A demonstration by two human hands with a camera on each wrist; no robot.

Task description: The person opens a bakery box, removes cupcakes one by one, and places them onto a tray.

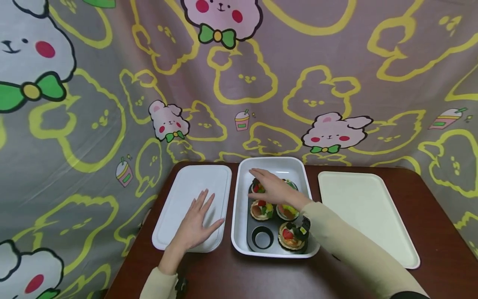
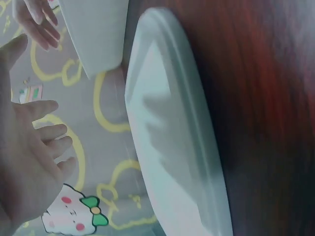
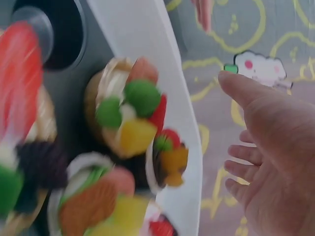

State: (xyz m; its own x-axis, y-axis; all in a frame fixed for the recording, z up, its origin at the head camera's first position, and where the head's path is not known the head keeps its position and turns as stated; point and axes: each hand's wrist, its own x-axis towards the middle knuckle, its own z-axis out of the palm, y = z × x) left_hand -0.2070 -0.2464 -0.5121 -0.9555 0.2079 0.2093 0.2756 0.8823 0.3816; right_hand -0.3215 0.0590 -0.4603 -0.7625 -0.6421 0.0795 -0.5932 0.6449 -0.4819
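A curtain [image 1: 261,89] printed with yellow outlines and bunny faces hangs behind and to the left of a dark red-brown bench [image 1: 220,276]. Over the bench, the right hand [image 1: 274,187] is spread with its fingers extended, holding nothing, apart from the tarts below it. Its fingers point leftward and slightly away from the person, across the long axis of the muffin tin [image 1: 274,232], which runs from the person's side toward the curtain.

The tin lies directly under that hand and reaches toward the person from it, with fruit-topped tarts [image 1: 261,210] standing upright in two columns. One bare cup [image 1: 262,238] is on the person's side of the hand, at the tin's near left corner. Around the tin is a deep white pan [image 1: 236,216], its long axis running the same way.

To the left of the right hand, the left hand [image 1: 197,224] is also spread and holds nothing, raised above a flat white tray [image 1: 188,187]. Right of the right hand, beyond the pan, lies a shallow cream tray [image 1: 358,203], lengthwise away from the person.
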